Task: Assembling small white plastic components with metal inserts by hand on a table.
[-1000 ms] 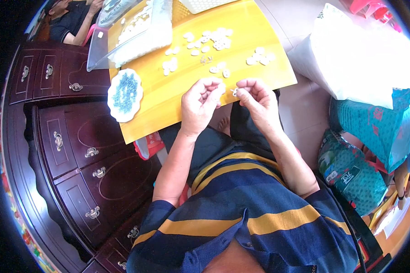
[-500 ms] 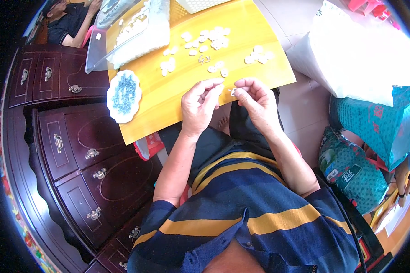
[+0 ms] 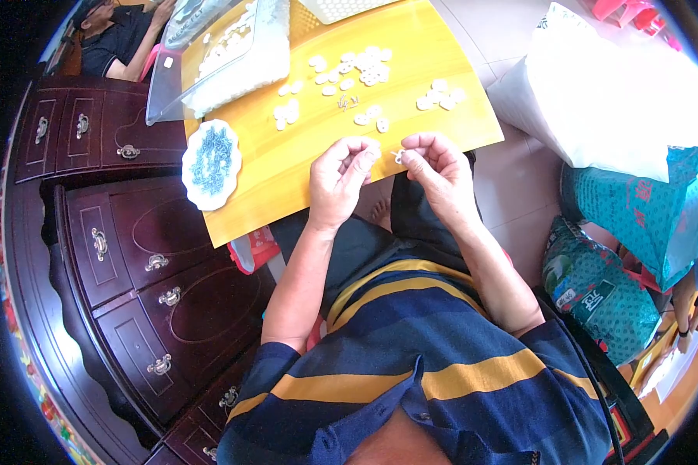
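Over the near edge of the yellow table, both my hands face each other with a narrow gap between them. My right hand pinches a small white plastic piece between thumb and forefinger. My left hand is closed in a pinch, and whatever sits between its fingertips is too small to make out. Just beyond lie a few white oval pieces and a little group of small metal pins. Farther back is a larger cluster of white oval pieces, with another group to the right.
A scalloped white dish of small bluish metal parts stands at the table's left edge. Behind it is a clear bin of white pieces. Dark drawers flank the left; stuffed sacks stand right. Another person sits at far left.
The left fingers have curled in slightly, with the thumb now closer to the forefinger. My right hand has barely shifted, still holding the white piece.
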The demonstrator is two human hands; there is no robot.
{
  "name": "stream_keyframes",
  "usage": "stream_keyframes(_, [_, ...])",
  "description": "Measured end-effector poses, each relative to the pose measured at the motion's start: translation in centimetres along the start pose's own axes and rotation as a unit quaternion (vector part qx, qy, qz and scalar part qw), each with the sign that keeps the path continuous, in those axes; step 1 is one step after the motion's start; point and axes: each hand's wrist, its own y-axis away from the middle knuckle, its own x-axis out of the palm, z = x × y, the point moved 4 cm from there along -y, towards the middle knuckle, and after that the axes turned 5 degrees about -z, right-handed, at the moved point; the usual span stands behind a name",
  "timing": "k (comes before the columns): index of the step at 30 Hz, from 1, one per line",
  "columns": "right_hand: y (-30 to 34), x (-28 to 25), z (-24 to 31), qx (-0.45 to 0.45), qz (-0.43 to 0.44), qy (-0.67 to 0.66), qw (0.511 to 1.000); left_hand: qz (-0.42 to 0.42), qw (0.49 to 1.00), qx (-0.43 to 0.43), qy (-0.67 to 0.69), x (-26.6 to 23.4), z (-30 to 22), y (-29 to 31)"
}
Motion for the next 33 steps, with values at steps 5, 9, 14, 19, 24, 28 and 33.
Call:
stream_keyframes(5, [-0.1, 0.0, -0.4, 0.003, 0.003, 0.004, 1.000, -0.004, 1.000, -0.020, -0.015, 0.3, -0.3, -0.1])
stream_keyframes(9, [-0.1, 0.1, -0.5, 0.007, 0.007, 0.013, 1.000, -0.007, 0.999, -0.018, -0.032, 0.6, -0.6, 0.1])
stream_keyframes(14, [0.0, 0.1, -0.4, 0.003, 0.011, 0.015, 1.000, 0.011, 1.000, -0.012, -0.025, 0.8, -1.0, 0.2])
stream_keyframes(19, [0.0, 0.2, -0.5, -0.004, 0.014, 0.020, 1.000, 0.020, 1.000, -0.008, -0.016, 1.0, -1.2, 0.3])
stream_keyframes(24, [0.0, 0.2, -0.4, 0.005, 0.014, 0.027, 1.000, 0.016, 0.999, -0.001, -0.030, 1.1, -1.0, 0.3])
stream_keyframes(28, [0.0, 0.3, -0.3, -0.001, 0.017, 0.028, 0.999, 0.018, 0.998, 0.023, -0.047, 1.1, -0.8, 0.3])
stream_keyframes(33, [0.1, 0.3, -0.2, 0.001, 0.019, 0.030, 0.999, 0.041, 0.994, 0.026, -0.099, 0.8, -0.6, 0.2])
